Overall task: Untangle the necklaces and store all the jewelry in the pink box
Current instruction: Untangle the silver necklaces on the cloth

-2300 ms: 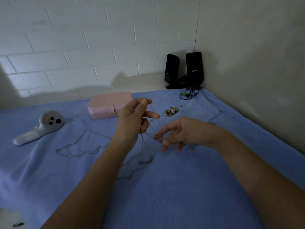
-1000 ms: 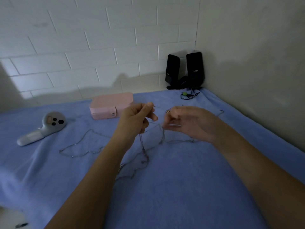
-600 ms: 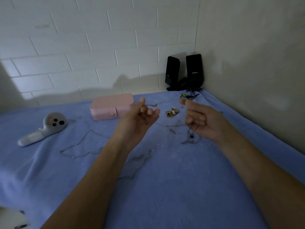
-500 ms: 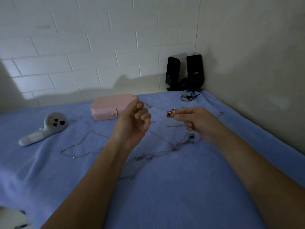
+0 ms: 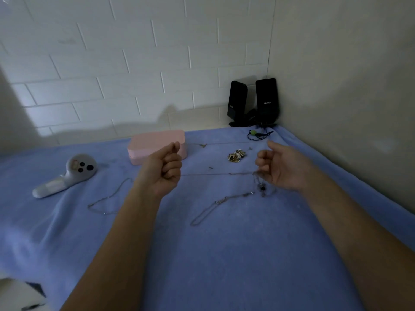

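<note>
Head view: left hand (image 5: pixel 162 170) and right hand (image 5: pixel 284 169) each pinch a taut necklace chain (image 5: pixel 215 174) above the blue-covered table's far right corner, mid-untangling; next, free its pendant end, then open the shut pink box (image 5: pixel 143 145).

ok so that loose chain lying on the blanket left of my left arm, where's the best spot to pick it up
Pinch the loose chain from above at its bare upper strand near your left hand. It lies flat in an open loop, apart from the other chains, so a fingertip pinch on one strand should lift it clear. The clasp is too small to make out.
</note>
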